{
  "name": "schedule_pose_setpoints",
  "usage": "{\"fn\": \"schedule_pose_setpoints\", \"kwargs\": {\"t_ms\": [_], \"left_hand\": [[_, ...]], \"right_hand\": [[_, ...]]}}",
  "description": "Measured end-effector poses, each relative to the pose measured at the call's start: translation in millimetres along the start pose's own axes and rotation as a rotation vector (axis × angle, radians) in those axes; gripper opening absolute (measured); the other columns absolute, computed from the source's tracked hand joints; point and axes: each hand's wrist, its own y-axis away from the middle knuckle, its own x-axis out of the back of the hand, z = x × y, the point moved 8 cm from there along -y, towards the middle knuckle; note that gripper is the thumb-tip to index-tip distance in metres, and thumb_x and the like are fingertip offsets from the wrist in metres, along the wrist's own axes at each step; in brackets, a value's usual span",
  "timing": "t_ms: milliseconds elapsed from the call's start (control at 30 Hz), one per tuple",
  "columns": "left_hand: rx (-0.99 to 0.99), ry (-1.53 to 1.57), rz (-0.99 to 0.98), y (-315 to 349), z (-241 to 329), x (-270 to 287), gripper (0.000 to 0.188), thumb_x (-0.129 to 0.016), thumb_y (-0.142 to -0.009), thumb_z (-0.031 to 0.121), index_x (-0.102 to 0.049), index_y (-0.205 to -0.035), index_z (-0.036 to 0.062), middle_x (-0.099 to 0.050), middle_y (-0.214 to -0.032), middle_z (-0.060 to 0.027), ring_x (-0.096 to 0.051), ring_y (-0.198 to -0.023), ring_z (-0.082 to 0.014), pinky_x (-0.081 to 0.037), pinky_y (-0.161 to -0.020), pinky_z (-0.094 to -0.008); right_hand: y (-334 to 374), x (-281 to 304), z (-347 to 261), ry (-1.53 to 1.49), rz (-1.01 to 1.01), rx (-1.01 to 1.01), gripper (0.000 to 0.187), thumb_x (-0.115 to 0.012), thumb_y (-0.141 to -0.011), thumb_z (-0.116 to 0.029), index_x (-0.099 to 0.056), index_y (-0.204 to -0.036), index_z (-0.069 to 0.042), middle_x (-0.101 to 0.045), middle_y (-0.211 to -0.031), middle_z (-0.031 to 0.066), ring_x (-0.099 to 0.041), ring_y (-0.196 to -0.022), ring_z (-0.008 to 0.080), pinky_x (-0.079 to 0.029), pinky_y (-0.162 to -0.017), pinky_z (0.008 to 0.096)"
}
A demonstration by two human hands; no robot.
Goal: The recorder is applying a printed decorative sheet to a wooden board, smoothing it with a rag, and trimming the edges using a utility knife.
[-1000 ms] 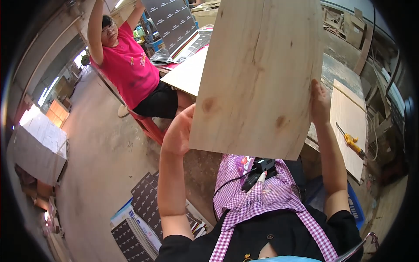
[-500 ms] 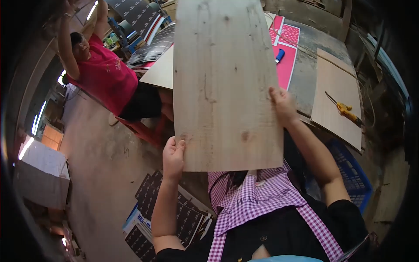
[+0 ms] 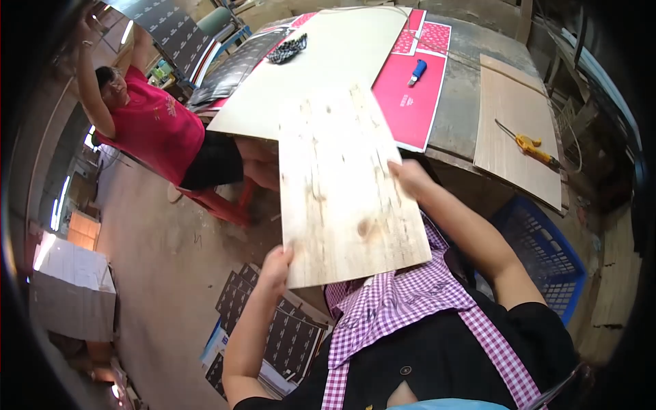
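Observation:
A pale wooden board (image 3: 342, 198) with dark knots is held out in front of my apron, its far end over the near edge of the work table. My left hand (image 3: 277, 266) grips its near left corner, thumb on top. On the right edge, farther up, my right hand (image 3: 410, 179) is closed on the same board, its fingers partly hidden underneath. Under the board's far end lies a large cream sheet (image 3: 328, 61) on the table, with a black-and-white patterned cloth (image 3: 288, 50) on it.
A blue utility knife (image 3: 417, 72) lies on a pink printed sheet (image 3: 396, 102). To the right are a plywood piece (image 3: 512, 109) and a yellow-handled tool (image 3: 536, 149). A blue plastic basket (image 3: 547, 253) stands below right. Another person (image 3: 164, 130) in pink, arms raised, is at left. Dark printed sheets (image 3: 266, 328) are stacked low left.
The board has tilted down and come lower, both hands moving with it. The cream sheet and the patterned cloth behind it now show. The other person's arms are still raised.

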Motion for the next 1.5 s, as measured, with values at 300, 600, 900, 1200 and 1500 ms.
{"fn": "schedule_pose_setpoints", "kwargs": {"t_ms": [300,600,900,1200,1500], "left_hand": [[-0.323,0.347,-0.235,16.9,75.0,-94.2,0.022,-0.046,-0.094,0.016,-0.055,-0.106,0.0005,-0.062,-0.098,-0.0053,-0.059,-0.09,-0.0137,-0.048,-0.08,-0.0284],[-0.234,0.597,-0.291,-17.8,70.6,-141.4,0.046,-0.048,-0.095,0.03,-0.035,-0.13,0.0028,-0.049,-0.122,-0.0141,-0.056,-0.106,-0.0254,-0.048,-0.087,-0.0357],[-0.115,0.865,-0.17,-65.7,65.4,-129.3,0.049,-0.037,-0.097,0.04,-0.038,-0.13,0.003,-0.052,-0.123,-0.0134,-0.054,-0.108,-0.026,-0.045,-0.088,-0.0376],[-0.084,1.035,-0.076,-121.5,59.4,-113.4,0.047,-0.035,-0.097,0.042,-0.044,-0.128,0.0085,-0.057,-0.12,-0.0111,-0.055,-0.107,-0.0262,-0.045,-0.087,-0.0385],[-0.312,0.732,0.213,-154.3,105.8,-96.3,0.065,-0.041,-0.097,0.034,-0.006,-0.145,0.0047,-0.021,-0.146,-0.0178,-0.026,-0.133,-0.0253,-0.022,-0.108,-0.0396]], "right_hand": [[48.0,58.4,-187.5,-0.201,-0.165,0.529,0.032,-0.06,-0.084,-0.02,-0.058,-0.11,-0.001,-0.056,-0.08,-0.0029,-0.051,-0.067,0.0069,-0.043,-0.06,0.0237],[94.1,-67.0,-366.8,0.921,-0.075,1.001,0.045,-0.042,-0.079,0.001,-0.05,-0.123,0.003,-0.063,-0.104,0.0181,-0.058,-0.093,0.0224,-0.043,-0.087,0.0303],[-63.9,-223.3,-153.4,1.475,0.162,0.861,0.023,-0.051,-0.082,-0.02,-0.057,-0.098,-0.004,-0.056,-0.1,0.0149,-0.056,-0.096,0.0288,-0.048,-0.071,0.0507],[-119.4,-299.9,-117.0,1.228,-0.332,0.74,0.066,-0.058,-0.083,-0.043,-0.04,-0.128,0.001,-0.034,-0.139,0.022,-0.028,-0.132,0.0365,-0.019,-0.106,0.0571],[-240.2,-74.0,-152.3,1.334,0.123,0.537,0.054,-0.053,-0.086,-0.035,-0.044,-0.127,-0.001,-0.04,-0.136,0.0215,-0.033,-0.129,0.0368,-0.023,-0.106,0.0505]]}}
